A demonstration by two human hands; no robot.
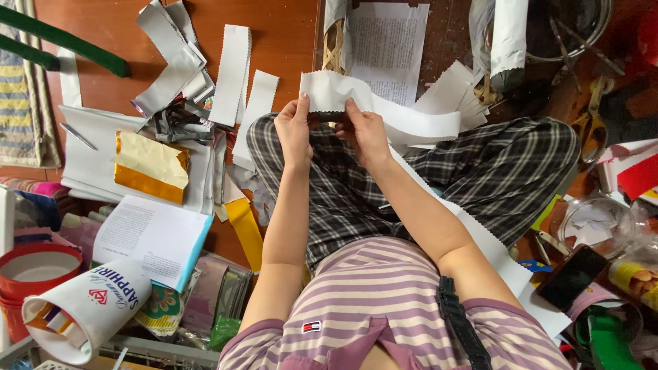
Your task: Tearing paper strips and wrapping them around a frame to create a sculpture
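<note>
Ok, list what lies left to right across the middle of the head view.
Gold foil sheet → left hand → right hand, both holding the white zigzag-edged paper strip → scissors.

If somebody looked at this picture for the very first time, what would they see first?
Probably the two hands in the middle: the left hand and right hand pinch a long white paper strip with zigzag edges above crossed legs in checked trousers. Next, the shiny gold foil sheet on the papers at the left. More white zigzag strips lie on the brown floor above it.
</note>
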